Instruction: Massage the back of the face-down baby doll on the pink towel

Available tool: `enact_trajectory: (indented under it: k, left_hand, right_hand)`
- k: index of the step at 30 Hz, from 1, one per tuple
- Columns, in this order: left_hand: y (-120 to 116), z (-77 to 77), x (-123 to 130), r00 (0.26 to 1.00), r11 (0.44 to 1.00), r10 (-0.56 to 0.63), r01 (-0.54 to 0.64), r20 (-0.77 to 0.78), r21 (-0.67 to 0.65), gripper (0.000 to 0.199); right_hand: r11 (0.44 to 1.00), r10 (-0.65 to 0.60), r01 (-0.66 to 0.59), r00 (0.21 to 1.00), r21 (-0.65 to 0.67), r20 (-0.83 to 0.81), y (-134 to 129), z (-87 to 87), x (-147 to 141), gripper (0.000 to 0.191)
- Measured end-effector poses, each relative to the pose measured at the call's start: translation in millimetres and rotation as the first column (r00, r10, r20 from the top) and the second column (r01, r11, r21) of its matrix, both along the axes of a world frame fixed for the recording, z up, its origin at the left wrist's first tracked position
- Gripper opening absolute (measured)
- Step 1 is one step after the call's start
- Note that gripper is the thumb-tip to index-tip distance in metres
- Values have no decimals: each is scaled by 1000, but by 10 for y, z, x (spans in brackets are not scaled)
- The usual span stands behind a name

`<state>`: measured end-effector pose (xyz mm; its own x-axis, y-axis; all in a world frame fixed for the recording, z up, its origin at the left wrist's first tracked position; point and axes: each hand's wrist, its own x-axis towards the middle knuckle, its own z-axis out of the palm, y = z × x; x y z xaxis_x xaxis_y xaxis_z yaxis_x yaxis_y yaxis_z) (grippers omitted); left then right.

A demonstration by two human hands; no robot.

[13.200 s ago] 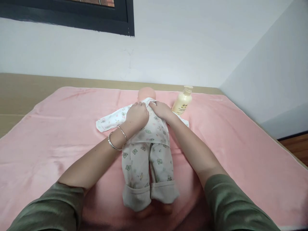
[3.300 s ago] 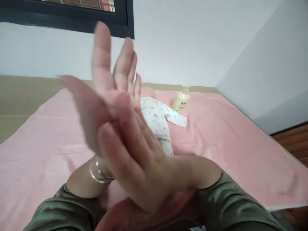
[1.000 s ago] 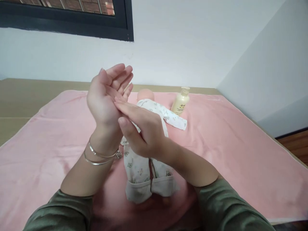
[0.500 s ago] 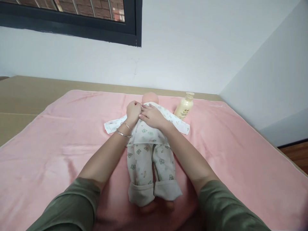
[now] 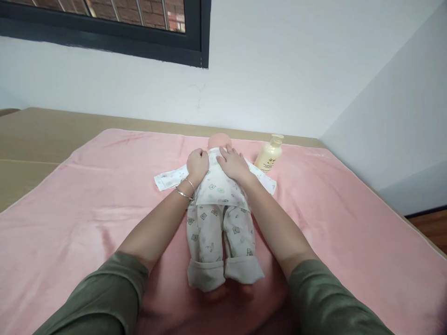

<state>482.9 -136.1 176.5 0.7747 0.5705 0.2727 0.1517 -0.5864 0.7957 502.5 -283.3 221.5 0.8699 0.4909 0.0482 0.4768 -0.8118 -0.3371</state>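
A baby doll [image 5: 219,140] lies on a pink blanket, its head away from me and its feet nearest me. It wears a white printed shirt [image 5: 220,190] with the sleeves spread out, and matching pants [image 5: 209,235] with turned-up cuffs. My left hand [image 5: 198,165], with a silver bangle at the wrist, is closed at the left shoulder of the shirt; its curled fingertips are hidden. On the right side of the upper shirt, my right hand [image 5: 234,165] rests flat with its fingers spread.
A cream-coloured pump bottle [image 5: 268,156] stands beyond the right sleeve. The pink blanket [image 5: 115,195] covers most of the tan surface [image 5: 45,135]. A white wall [image 5: 265,70] and a dark-framed window [image 5: 139,46] are behind.
My right hand has moved right, away from my left hand, and its fingers now spread over the right side of the shirt. My left hand stays closed at the left shoulder.
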Motion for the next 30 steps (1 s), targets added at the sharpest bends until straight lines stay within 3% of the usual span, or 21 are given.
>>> enact_trajectory:
  k: [3, 5, 8, 10, 12, 16, 20, 23, 25, 28, 30]
  left_hand:
    - [1, 2, 1, 1000, 1000, 8, -8, 4, -23, 30]
    - [2, 5, 1, 1000, 999, 15, -15, -13, -35, 31]
    - [5, 11, 0, 999, 999, 23, -24, -33, -28, 30]
    - [3, 16, -4, 999, 1000, 27, -27, -36, 3, 30]
    - [-4, 25, -11, 999, 999, 25, -23, -42, 36, 30]
    - [-19, 40, -22, 998, 999, 23, -20, -66, 44, 29]
    - [-22, 48, -25, 996, 999, 27, -24, -88, 40, 26]
    - [-16, 54, -26, 995, 997, 22, -15, -99, 74, 25]
    - [-10, 55, -24, 995, 995, 17, -6, -103, 98, 25]
    - [-6, 50, -18, 995, 993, 14, -2, -98, 121, 26]
    - [-8, 43, -13, 996, 990, 12, 0, -85, 138, 26]
  right_hand:
    - [977, -173, 174, 985, -119, 23, 150, 22, -318, 72]
    - [970, -164, 176, 983, -168, 82, 237, -6, -458, 73]
    - [982, 56, -25, 986, -190, 156, 237, -55, -399, 66]
    - [957, 260, -240, 959, -165, 114, 140, -68, -197, 63]
    - [940, 332, -328, 943, -93, 30, 9, -64, 43, 64]
    - [996, 89, -89, 994, 9, -65, -132, -37, 248, 80]
    - [987, -135, 131, 990, -88, -39, 8, -18, -87, 83]
    - [988, 6, 3, 998, -154, 58, 159, -37, -363, 77]
    - [980, 154, -136, 981, -146, 117, 187, -63, -374, 75]
    - [937, 348, -346, 930, -33, 117, 69, -114, -100, 68]
    - [916, 383, -390, 920, 95, 88, -64, -145, 151, 56]
